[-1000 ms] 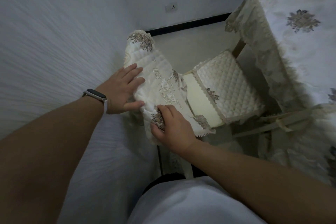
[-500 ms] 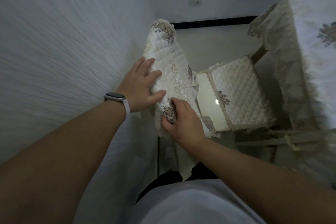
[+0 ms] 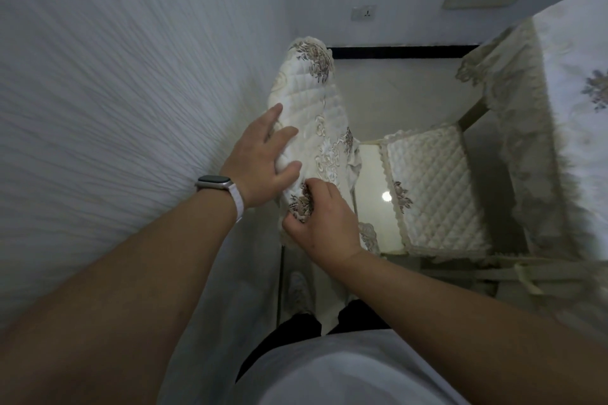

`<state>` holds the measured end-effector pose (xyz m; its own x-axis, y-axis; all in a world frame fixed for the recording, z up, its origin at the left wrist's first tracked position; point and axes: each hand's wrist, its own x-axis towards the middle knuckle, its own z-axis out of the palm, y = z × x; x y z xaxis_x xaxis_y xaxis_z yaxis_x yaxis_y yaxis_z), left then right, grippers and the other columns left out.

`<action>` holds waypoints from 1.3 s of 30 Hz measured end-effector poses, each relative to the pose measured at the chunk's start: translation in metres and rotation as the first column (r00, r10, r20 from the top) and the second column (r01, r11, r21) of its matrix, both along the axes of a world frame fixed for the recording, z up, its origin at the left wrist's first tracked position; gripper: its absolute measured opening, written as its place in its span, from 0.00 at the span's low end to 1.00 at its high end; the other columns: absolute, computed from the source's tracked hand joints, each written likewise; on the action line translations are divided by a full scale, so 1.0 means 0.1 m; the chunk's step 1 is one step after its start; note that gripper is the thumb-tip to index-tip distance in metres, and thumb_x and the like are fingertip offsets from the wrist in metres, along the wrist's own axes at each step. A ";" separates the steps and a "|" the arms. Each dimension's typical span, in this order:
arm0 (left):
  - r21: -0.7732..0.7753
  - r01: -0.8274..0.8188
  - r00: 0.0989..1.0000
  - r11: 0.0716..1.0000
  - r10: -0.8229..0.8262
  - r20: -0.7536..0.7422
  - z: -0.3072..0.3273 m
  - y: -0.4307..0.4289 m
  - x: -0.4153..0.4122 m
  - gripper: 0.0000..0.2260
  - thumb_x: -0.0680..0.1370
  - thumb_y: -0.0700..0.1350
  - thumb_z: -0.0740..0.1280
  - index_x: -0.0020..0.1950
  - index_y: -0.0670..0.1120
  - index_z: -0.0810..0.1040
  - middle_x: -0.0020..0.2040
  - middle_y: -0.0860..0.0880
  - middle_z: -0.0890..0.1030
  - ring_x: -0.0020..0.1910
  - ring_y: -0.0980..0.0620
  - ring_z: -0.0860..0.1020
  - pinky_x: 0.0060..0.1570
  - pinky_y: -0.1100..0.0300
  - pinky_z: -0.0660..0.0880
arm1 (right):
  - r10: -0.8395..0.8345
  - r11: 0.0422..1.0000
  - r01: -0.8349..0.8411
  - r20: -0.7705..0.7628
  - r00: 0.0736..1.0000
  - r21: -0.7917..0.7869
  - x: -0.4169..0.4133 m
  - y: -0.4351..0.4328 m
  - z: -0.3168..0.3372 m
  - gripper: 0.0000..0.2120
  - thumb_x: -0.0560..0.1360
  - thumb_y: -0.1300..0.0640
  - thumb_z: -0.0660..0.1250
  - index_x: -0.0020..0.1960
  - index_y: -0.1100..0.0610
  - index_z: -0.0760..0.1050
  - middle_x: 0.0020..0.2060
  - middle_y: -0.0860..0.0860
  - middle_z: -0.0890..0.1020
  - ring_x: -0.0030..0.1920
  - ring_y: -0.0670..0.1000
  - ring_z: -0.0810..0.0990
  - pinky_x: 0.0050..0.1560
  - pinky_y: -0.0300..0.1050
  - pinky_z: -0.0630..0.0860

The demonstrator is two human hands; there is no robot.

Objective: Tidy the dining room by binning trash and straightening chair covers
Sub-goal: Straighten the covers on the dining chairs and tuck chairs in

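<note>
A cream quilted chair-back cover [image 3: 312, 99] with brown flower embroidery sits over the top of a chair back right below me. My left hand [image 3: 260, 158] lies on its left side, fingers spread, thumb pressing into the fabric. My right hand [image 3: 319, 217] pinches the near lower corner of the cover at a brown flower patch, fingers curled. A matching quilted seat cushion [image 3: 434, 191] lies on the chair seat to the right, pushed aside so a bare strip of seat [image 3: 371, 187] shows.
A textured white wall [image 3: 115, 92] runs close along the left. The dining table with a lace-edged flowered cloth [image 3: 559, 108] stands at the right, its fringe hanging beside the chair. Pale floor and a dark skirting board [image 3: 404, 52] lie beyond.
My view has shifted so the chair sits more to the right. Both hands stay on the back cover; my left hand has slid slightly along its side.
</note>
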<state>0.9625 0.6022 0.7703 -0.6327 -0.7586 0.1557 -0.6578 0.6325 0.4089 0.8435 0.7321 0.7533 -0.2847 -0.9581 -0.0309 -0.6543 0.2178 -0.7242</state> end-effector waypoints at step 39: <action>0.029 0.198 0.979 0.980 -0.197 -0.045 0.03 -0.19 -0.99 0.27 0.72 0.57 0.60 0.63 0.40 0.75 0.75 0.37 0.63 0.75 0.29 0.53 0.71 0.34 0.56 | 0.059 0.998 -0.060 -0.034 0.998 -0.018 -0.96 0.07 0.11 0.36 0.68 0.42 0.61 0.73 0.54 0.67 0.64 0.48 0.75 0.58 0.50 0.76 0.50 0.45 0.76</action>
<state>0.8635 0.5835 0.7730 -0.7640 -0.6247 0.1617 -0.5035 0.7339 0.4559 0.7477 0.7391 0.7639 -0.2275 -0.9738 -0.0040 -0.6900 0.1641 -0.7049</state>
